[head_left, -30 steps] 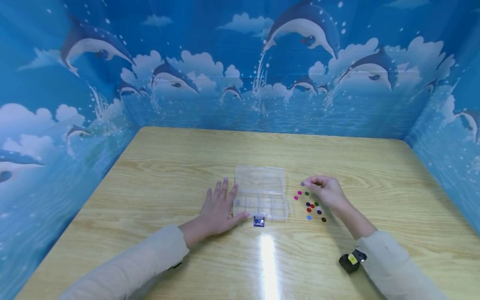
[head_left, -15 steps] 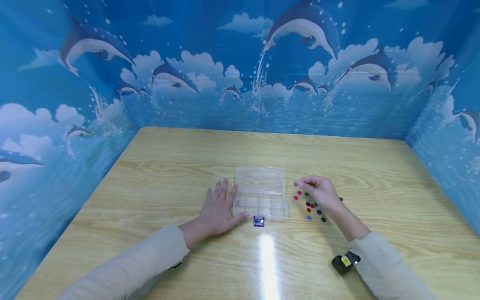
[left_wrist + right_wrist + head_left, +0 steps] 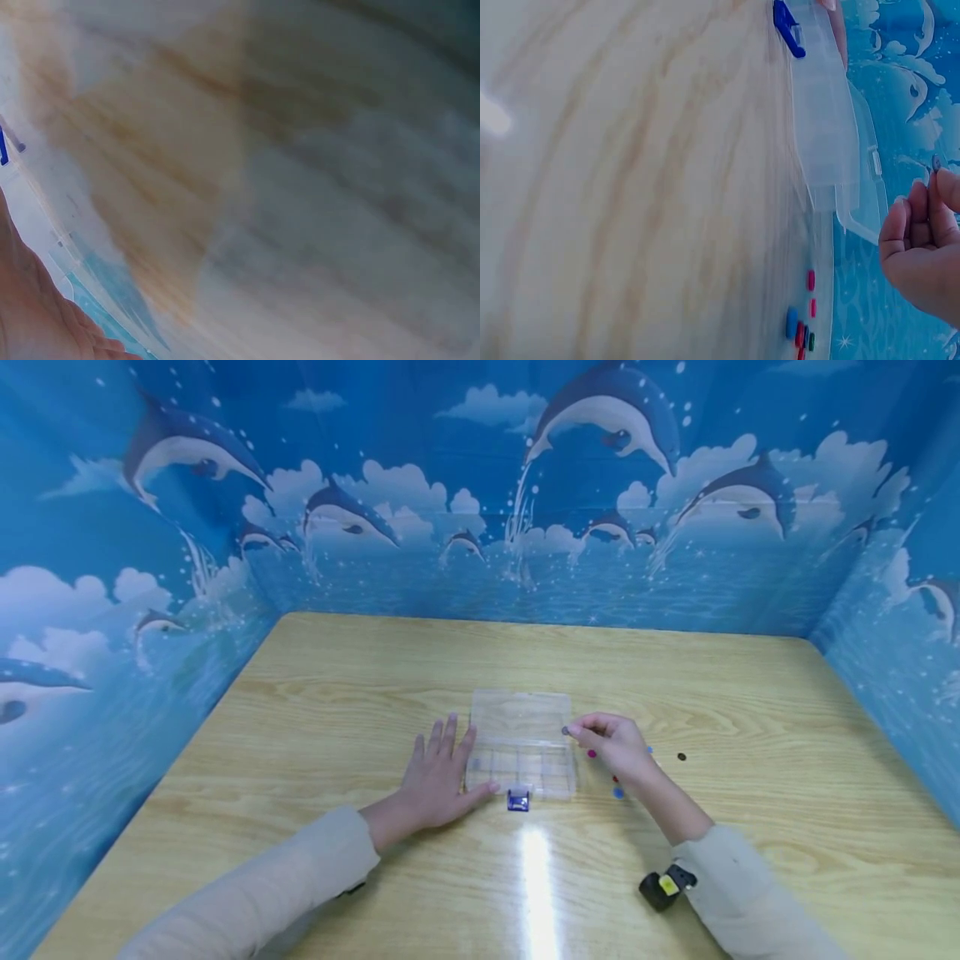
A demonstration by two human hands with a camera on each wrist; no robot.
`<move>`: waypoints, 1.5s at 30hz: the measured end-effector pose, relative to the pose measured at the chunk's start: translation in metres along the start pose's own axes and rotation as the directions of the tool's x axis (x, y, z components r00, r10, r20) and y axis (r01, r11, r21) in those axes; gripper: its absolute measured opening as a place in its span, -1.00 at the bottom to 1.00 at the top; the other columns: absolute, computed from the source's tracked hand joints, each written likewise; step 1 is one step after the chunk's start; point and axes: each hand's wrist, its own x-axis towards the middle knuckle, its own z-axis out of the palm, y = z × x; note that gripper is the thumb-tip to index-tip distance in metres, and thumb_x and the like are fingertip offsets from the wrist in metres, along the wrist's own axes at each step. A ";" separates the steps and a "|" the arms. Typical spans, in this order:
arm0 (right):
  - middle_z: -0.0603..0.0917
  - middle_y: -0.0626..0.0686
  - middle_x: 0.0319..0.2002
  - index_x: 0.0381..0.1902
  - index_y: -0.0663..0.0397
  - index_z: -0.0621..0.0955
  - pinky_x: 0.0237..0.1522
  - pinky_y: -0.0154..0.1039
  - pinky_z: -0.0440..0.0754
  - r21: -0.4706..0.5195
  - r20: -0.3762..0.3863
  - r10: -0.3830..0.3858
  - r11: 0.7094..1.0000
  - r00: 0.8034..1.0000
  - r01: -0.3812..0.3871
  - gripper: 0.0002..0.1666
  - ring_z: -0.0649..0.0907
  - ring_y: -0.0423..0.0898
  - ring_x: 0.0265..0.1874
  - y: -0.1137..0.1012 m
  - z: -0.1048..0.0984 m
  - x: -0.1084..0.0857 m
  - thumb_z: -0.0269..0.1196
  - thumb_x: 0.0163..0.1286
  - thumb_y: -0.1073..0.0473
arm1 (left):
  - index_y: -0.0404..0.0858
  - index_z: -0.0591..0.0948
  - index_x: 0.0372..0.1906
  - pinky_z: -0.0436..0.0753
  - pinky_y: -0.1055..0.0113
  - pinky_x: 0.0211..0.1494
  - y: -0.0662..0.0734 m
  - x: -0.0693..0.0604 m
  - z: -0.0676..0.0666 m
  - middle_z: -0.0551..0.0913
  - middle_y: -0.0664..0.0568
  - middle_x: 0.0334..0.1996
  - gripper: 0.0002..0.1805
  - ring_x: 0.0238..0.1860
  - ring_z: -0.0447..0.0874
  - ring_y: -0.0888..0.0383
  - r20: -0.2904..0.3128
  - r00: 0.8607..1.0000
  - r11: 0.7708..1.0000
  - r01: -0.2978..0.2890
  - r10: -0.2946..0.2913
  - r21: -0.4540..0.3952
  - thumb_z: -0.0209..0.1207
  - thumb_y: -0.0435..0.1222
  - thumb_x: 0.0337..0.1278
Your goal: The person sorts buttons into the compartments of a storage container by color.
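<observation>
My right hand pinches a small grey button between thumb and fingertips, at the right edge of the clear plastic box's raised lid. The right wrist view shows the button held edge-up above the table. The box is divided into small compartments, and its lid is folded back. A blue latch hangs at its front. My left hand lies with fingers spread against the box's left side, thumb at the front corner. In the left wrist view only part of that hand appears.
Several coloured buttons lie right of the box, partly hidden under my right hand, among them a magenta one and a blue one. A dark button sits farther right. A dolphin-print curtain encloses the wooden table.
My right hand has moved left with the grey button, from beyond the scattered buttons to the lid's right edge. My left hand and the box stay in place.
</observation>
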 end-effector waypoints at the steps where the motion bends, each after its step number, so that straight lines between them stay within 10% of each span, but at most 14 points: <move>1: 0.62 -0.14 -0.38 -0.24 0.28 0.59 -0.29 -0.36 0.53 0.011 -0.003 -0.002 1.000 1.000 0.002 -0.78 0.50 -0.24 -0.38 0.000 0.003 0.001 0.16 0.32 0.19 | -0.22 -0.09 0.47 -0.06 -0.21 0.43 0.000 0.000 0.000 -0.20 -0.28 0.45 -0.02 0.46 -0.23 -0.26 -0.001 1.000 1.000 0.000 0.000 0.000 -0.22 0.35 0.15; 45: 0.68 0.10 -0.33 -0.29 0.24 0.65 -0.27 -0.40 0.55 -0.194 0.113 0.014 0.981 0.993 0.008 -0.85 0.57 -0.17 -0.36 -0.033 0.077 0.019 0.22 0.23 0.27 | -0.25 -0.02 0.46 -0.06 -0.22 0.43 -0.002 0.001 0.001 -0.14 -0.32 0.44 -0.03 0.45 -0.22 -0.28 -0.031 0.999 0.997 -0.042 0.044 0.070 -0.24 0.35 0.15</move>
